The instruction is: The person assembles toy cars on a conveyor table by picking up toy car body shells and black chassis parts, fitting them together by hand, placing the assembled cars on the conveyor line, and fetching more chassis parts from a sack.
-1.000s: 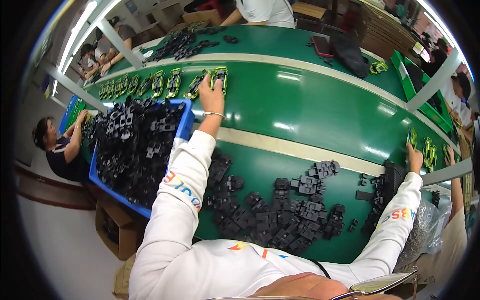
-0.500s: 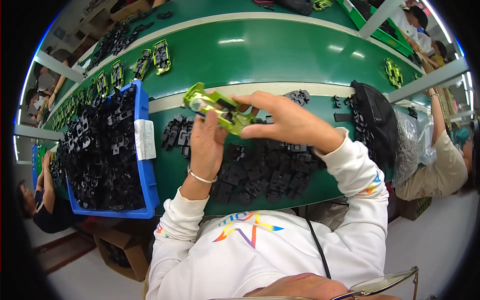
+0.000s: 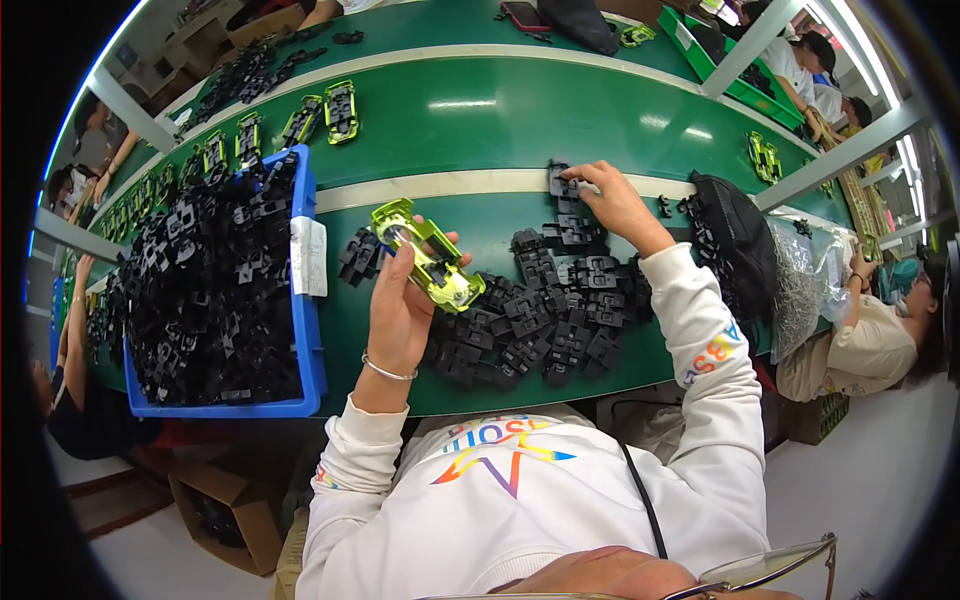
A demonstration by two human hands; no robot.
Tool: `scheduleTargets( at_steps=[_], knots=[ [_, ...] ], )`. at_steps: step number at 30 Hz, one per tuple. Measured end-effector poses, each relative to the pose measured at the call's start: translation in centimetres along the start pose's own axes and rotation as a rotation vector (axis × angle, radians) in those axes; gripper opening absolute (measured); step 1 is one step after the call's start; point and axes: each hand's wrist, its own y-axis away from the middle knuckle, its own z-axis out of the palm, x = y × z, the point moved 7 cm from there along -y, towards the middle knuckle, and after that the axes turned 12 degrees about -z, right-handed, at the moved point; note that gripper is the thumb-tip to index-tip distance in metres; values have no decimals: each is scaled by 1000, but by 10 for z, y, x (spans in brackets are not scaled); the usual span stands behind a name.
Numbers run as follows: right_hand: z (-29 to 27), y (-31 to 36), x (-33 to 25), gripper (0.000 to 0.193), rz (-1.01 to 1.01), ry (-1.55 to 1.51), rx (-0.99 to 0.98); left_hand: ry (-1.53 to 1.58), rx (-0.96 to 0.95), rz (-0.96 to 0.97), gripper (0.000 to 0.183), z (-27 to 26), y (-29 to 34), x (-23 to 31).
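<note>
My left hand [image 3: 400, 300] is closed round a bright green, hollow toy car body shell [image 3: 428, 262], which is tilted above the green table. My right hand [image 3: 622, 205] pinches a black plastic car chassis part [image 3: 562, 182] at the pale rail of the belt, beyond the loose pile. Below both hands spreads a heap of similar black chassis parts [image 3: 535, 318]. A few more black parts [image 3: 360, 256] lie just left of the shell, partly hidden by my left hand.
A blue crate [image 3: 308, 345] heaped with black parts stands at my left. Green shells with black parts fitted [image 3: 341, 112] line the green belt [image 3: 480, 120]. At right lie a black bag [image 3: 742, 230] and a clear plastic bag [image 3: 795, 290]. Co-workers sit on both sides.
My right hand has let go of the green shell and moved right and away to a black part at the rail. My left hand keeps the shell, now slightly lower.
</note>
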Motion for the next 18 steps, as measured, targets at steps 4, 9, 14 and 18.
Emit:
scheduleTargets(
  at_steps=[4,9,14,18],
  knots=[
    [19,-21,-10,33,-139,-314,-33,-9,-13,1,45,0,3,3],
    [10,-2,-34,49,-149,-104,135,26,-5,21,44,-9,3,7],
    [12,-4,-24,53,16,-50,84,-26,32,44,45,-9,0,11],
    [-1,-13,-54,50,-91,-135,200,158,-30,40,61,-8,-10,9]
  ],
)
